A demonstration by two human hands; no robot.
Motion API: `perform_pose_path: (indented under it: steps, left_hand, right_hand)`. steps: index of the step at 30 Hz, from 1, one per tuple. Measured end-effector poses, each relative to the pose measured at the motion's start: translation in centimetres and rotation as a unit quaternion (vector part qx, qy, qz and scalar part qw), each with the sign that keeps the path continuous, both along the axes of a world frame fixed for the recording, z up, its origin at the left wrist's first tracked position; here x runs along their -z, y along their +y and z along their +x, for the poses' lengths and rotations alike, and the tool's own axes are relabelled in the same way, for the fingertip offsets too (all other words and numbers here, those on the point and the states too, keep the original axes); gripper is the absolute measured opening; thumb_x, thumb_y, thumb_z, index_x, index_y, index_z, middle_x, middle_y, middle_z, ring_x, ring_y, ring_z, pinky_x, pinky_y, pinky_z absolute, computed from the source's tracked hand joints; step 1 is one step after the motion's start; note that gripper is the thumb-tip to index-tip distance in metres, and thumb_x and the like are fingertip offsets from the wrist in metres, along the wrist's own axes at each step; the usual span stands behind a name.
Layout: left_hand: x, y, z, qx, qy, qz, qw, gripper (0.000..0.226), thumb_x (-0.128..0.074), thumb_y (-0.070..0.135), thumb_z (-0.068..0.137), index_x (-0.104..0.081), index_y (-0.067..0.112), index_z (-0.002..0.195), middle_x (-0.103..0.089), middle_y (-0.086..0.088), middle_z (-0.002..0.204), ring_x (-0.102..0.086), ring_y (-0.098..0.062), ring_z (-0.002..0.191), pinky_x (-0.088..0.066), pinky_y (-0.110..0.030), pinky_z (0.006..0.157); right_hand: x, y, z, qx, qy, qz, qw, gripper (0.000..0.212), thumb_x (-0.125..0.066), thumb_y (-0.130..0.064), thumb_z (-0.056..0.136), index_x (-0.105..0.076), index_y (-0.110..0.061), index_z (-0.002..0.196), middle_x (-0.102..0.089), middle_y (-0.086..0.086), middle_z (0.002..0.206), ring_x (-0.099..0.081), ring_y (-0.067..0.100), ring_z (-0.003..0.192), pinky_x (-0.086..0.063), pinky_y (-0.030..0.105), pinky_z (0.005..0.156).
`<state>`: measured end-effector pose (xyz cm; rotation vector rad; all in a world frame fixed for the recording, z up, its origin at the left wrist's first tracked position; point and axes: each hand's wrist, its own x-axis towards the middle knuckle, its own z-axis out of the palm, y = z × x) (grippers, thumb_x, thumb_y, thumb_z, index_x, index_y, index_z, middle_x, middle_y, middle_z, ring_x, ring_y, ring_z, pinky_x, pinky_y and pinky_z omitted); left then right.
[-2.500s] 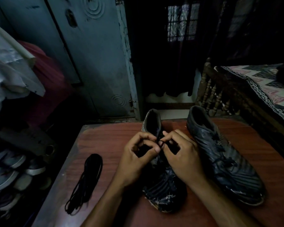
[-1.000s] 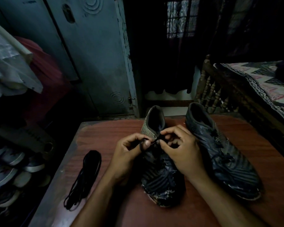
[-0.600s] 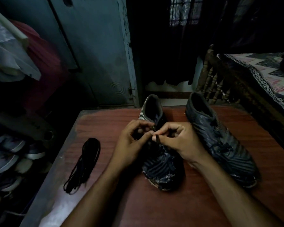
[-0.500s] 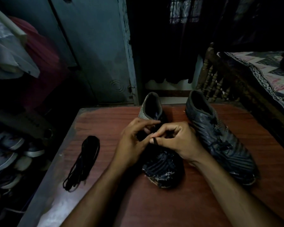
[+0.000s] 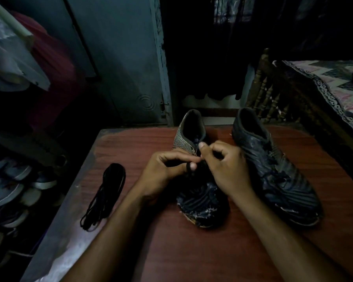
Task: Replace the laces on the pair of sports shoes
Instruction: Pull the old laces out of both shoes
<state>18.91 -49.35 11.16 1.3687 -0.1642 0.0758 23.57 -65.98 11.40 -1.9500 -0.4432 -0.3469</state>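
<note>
Two dark sports shoes stand on a reddish wooden table (image 5: 143, 143), toes toward me. Both hands work over the lacing of the left shoe (image 5: 198, 202). My left hand (image 5: 163, 174) has its fingers curled, and a black lace is looped over its thumb tip. My right hand (image 5: 224, 169) pinches the same lace near the shoe's collar with thumb and forefinger. The right shoe (image 5: 273, 169) lies untouched with its black lace still threaded. A bundle of black laces (image 5: 104, 196) lies on the table's left side.
A blue-grey door (image 5: 118, 64) stands behind the table. Several shoes (image 5: 8, 192) are stacked on the floor at left, under hanging clothes (image 5: 14, 66). A bed with a patterned cover (image 5: 330, 92) and wooden railing is at right.
The view tilted down a little, so shoes and table sit higher in frame than at first. My fingers have shifted on the lace; my right thumb now pinches nearer the collar.
</note>
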Motion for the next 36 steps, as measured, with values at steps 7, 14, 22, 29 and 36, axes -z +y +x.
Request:
perform_pose_path:
  steps: [7, 14, 22, 29, 36]
  left_hand:
    - [-0.1, 0.2, 0.2, 0.002, -0.005, 0.018, 1.0, 0.041, -0.054, -0.011, 0.076, -0.076, 0.022, 0.085, -0.07, -0.003, 0.088, -0.065, -0.015, 0.083, -0.052, -0.025, 0.074]
    - [-0.1, -1.5, 0.1, -0.069, 0.032, 0.053, 0.996, 0.029, -0.065, 0.019, 0.097, -0.069, 0.009, 0.07, -0.057, -0.007, 0.063, -0.049, -0.014, 0.059, -0.037, -0.024, 0.053]
    - [-0.2, -0.5, -0.1, 0.009, 0.036, -0.004, 0.999, 0.014, -0.072, 0.018, 0.09, -0.074, 0.007, 0.081, -0.066, -0.016, 0.08, -0.06, -0.022, 0.074, -0.049, -0.029, 0.067]
    - [-0.3, -0.1, -0.6, 0.058, 0.039, 0.019, 0.997, 0.026, -0.074, 0.029, 0.084, -0.071, 0.006, 0.072, -0.057, -0.009, 0.063, -0.053, -0.013, 0.057, -0.042, -0.023, 0.054]
    - [0.3, -1.4, 0.4, -0.066, 0.005, 0.056, 0.996, 0.036, -0.067, 0.033, 0.097, -0.069, 0.003, 0.078, -0.056, -0.015, 0.063, -0.051, -0.018, 0.061, -0.04, -0.027, 0.056]
  right_hand:
    - [-1.0, 0.0, -0.4, -0.057, 0.092, 0.046, 0.993, 0.023, -0.076, -0.027, 0.088, -0.074, -0.014, 0.069, -0.065, -0.005, 0.076, -0.062, 0.005, 0.07, -0.046, 0.027, 0.07]
    - [-1.2, -0.7, -0.4, -0.247, 0.147, 0.044, 0.957, 0.018, -0.08, -0.019, 0.084, -0.075, -0.017, 0.067, -0.067, 0.0, 0.079, -0.066, 0.011, 0.079, -0.049, 0.025, 0.076]
    - [-1.3, -0.7, -0.1, -0.139, 0.139, 0.07, 0.978, 0.042, -0.066, -0.041, 0.094, -0.071, -0.018, 0.058, -0.07, 0.002, 0.068, -0.066, 0.019, 0.067, -0.051, 0.039, 0.071]
    - [-0.5, 0.1, -0.5, -0.1, 0.087, 0.0, 0.991, 0.044, -0.061, -0.046, 0.093, -0.069, -0.015, 0.064, -0.065, 0.0, 0.066, -0.062, 0.012, 0.062, -0.047, 0.038, 0.062]
    - [-1.8, -1.4, -0.3, -0.286, 0.129, -0.033, 0.949, 0.036, -0.067, -0.024, 0.095, -0.068, -0.02, 0.06, -0.06, -0.011, 0.061, -0.056, 0.002, 0.064, -0.041, 0.021, 0.072]
